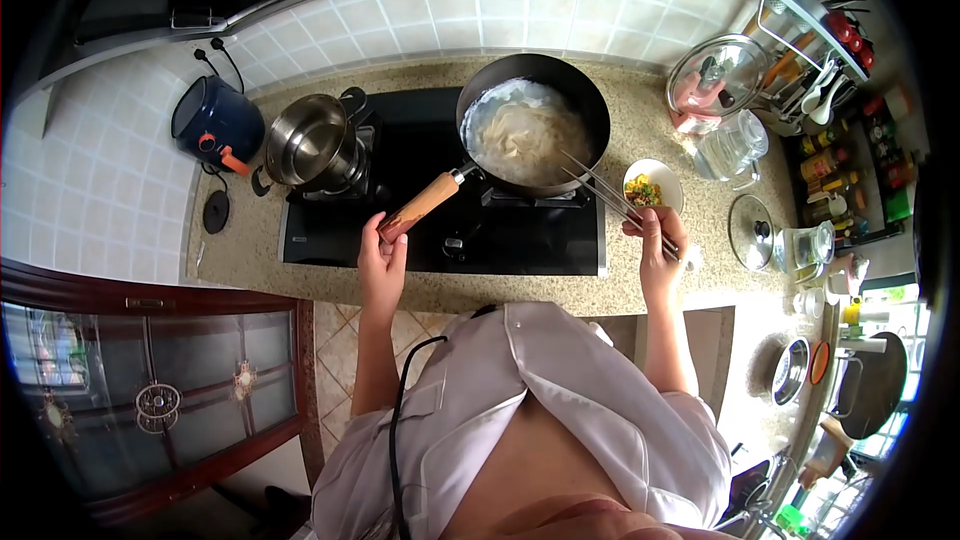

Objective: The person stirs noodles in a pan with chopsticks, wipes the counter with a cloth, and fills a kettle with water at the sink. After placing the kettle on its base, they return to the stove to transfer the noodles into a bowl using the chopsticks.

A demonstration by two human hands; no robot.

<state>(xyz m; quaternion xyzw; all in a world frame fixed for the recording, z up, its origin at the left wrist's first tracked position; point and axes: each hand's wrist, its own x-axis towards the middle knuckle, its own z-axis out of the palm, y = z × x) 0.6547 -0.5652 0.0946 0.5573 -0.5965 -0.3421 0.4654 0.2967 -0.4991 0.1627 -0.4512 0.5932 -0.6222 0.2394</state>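
At half past four from the round, dark, deep pan (592, 105), the right hand (660, 238) pinches long, slender, grey chopsticks (612, 196), their tips slightly apart in pale, soft strips of food (525, 130). At half past seven, I see the left hand's (381, 265) fingers curled about the end of the brown wooden handle (420, 207); how firmly, I cannot tell. The pan sits on the black glass cooktop (400, 155). If that hold is slack, a hard push could swivel it, I judge; wide stirring could slop cloudy liquid, and a careless wrist could knock the round white bowl (672, 180) at four o'clock.
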